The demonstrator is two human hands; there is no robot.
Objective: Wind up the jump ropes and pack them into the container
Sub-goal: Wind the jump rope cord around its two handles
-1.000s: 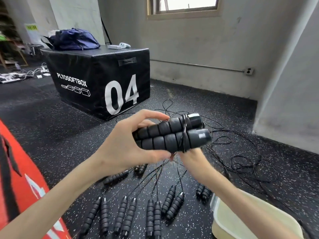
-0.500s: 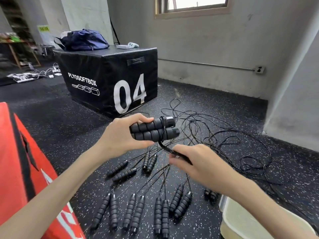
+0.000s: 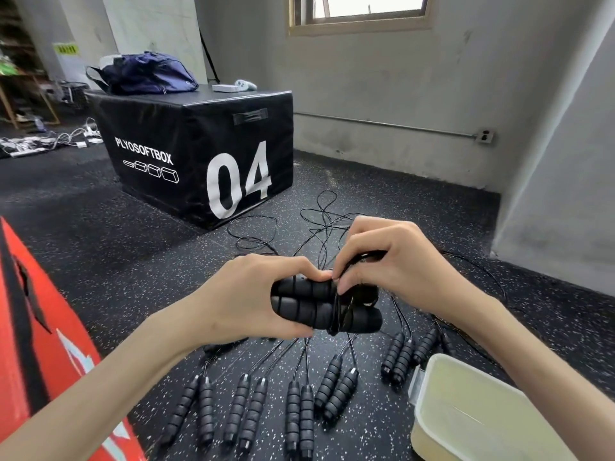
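Black foam handles (image 3: 319, 304) gripped by left hand (image 3: 246, 301) — right hand (image 3: 392, 264) pinches cord (image 3: 339, 311).

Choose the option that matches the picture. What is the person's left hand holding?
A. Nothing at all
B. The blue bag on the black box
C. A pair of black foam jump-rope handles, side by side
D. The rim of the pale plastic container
C: the left hand grips the two black foam handles side by side, while the right hand pinches the thin cord wound round them.
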